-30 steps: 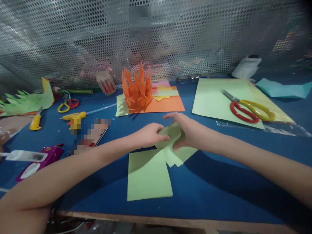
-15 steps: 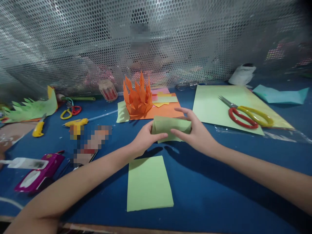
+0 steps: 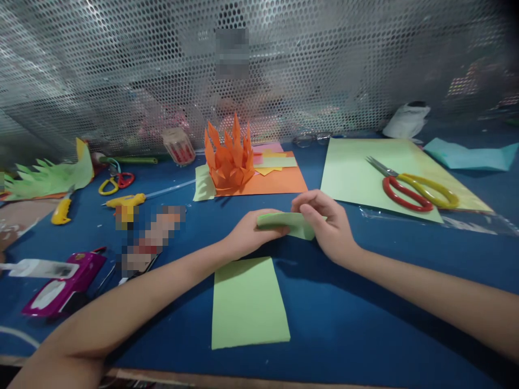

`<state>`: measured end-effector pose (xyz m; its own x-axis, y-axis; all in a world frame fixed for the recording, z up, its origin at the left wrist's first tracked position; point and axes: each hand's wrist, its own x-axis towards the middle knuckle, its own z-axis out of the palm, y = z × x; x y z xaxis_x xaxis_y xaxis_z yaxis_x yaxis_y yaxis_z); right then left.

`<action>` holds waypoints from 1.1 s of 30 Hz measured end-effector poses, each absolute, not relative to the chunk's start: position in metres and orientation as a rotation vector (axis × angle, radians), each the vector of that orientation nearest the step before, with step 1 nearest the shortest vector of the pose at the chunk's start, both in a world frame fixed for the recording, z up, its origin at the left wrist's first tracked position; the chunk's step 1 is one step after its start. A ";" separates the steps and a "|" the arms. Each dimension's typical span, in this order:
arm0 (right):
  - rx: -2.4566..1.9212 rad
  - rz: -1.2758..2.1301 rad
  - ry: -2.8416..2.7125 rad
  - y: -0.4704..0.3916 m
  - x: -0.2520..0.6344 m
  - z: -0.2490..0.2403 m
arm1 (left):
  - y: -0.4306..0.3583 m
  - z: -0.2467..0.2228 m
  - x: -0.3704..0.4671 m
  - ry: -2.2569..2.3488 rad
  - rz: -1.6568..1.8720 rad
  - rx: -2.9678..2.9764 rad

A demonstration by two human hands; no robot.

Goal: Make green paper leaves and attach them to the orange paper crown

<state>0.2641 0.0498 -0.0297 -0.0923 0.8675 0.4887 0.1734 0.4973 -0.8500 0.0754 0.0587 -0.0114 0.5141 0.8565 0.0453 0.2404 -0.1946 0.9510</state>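
- Holding a light-green paper piece (image 3: 298,222) above the middle of the blue table (image 3: 344,329) – left hand (image 3: 255,229) pinching its left end, right hand (image 3: 330,229) curled about its right end, thumb on the near side.
- Square green sheet (image 3: 249,302) lies flat on the near side, below the hands; orange paper crown (image 3: 231,167) stands beyond them.
- Risk (my judgement): uneven finger pressure could crease the paper askew; a loose pinch could let layers, if there are several, slip out of line.
- Lettering: none legible. White item (image 3: 44,269) at left has a dark patch, too small to read; the object beside it (image 3: 152,240) is pixelated – any brand there cannot be told.
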 end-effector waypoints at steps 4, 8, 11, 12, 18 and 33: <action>-0.979 0.794 -1.647 0.050 0.262 -0.024 | 0.059 -0.015 0.075 0.923 0.705 1.798; -1.026 0.834 -1.717 0.049 0.260 -0.021 | 0.059 -0.019 0.072 0.959 0.755 1.801; -1.061 0.829 -1.719 0.046 0.257 -0.024 | 0.057 -0.018 0.072 0.989 0.794 1.789; -1.068 0.836 -1.716 0.045 0.257 -0.025 | 0.055 -0.016 0.072 0.997 0.794 1.783; -1.054 0.985 -1.638 0.047 0.255 -0.031 | 0.066 0.025 0.060 1.131 0.816 1.684; -1.115 1.122 -1.653 0.054 0.253 -0.033 | 0.131 0.065 -0.065 1.880 0.695 1.268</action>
<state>0.2527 0.0544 -0.0334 -0.2635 0.9531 0.1486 0.2135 0.2078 -0.9546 -0.0653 0.1313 0.0649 -0.2268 0.9320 -0.2828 0.5237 0.3615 0.7714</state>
